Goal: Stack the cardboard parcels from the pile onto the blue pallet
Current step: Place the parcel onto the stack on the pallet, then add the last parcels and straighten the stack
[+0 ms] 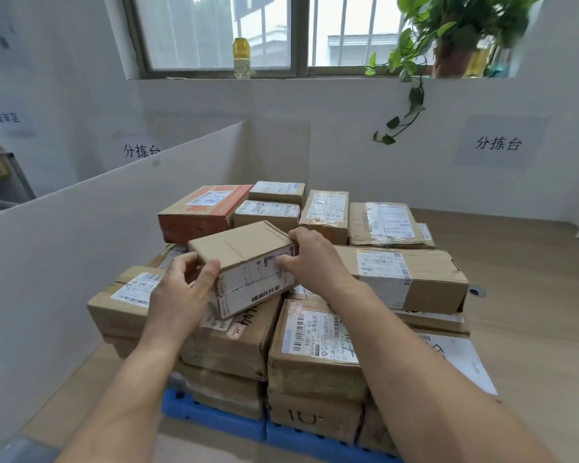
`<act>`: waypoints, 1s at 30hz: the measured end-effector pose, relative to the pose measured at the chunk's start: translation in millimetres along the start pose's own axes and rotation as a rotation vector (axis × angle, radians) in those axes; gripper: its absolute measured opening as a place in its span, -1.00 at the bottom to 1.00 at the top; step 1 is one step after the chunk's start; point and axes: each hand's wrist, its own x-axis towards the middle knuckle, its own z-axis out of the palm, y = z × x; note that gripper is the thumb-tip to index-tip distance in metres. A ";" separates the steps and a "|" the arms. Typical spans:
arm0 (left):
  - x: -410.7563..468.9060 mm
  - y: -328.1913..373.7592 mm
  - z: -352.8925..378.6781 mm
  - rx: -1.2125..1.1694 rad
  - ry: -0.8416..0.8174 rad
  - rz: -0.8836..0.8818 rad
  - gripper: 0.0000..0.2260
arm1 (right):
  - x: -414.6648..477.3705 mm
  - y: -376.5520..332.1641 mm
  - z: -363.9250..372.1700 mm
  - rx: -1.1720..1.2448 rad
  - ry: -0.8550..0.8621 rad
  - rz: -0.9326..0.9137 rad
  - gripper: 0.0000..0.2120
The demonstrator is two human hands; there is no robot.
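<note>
Two hands on one small parcel (244,252) — left hand (181,292) has fingers curled round its near-left corner, right hand (315,259) grips the right end. It's tilted, over the stacked parcels (315,345) on the blue pallet (214,419).

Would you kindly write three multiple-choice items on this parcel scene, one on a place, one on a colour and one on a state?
1. Where does the yellow bottle stand? A on the windowsill; B on a chair; C on the floor.
2. What colour is the pallet? A red; B blue; C green.
3. How is the small parcel held? A untouched; B by one hand; C by both hands.
Key: A, its base rests on the windowsill; B, its visible edge is blue; C, the left hand and right hand grip its two ends.
</note>
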 end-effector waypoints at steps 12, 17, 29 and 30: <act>73.9 -6.0 -0.1 -0.167 -0.412 0.112 -0.55 | -12.5 6.7 9.8 -0.263 0.361 0.025 -0.77; 88.9 -17.1 16.2 -0.269 -0.600 0.119 -0.53 | -20.6 9.5 12.3 -0.314 0.400 0.088 -0.76; 94.7 -23.9 21.6 -0.189 -0.500 0.221 -0.32 | -46.0 29.2 -14.8 -0.317 0.539 0.255 -0.54; 91.3 -19.6 22.7 -0.162 -0.409 0.281 -0.33 | -51.6 35.1 -22.7 -0.305 0.574 0.279 -0.53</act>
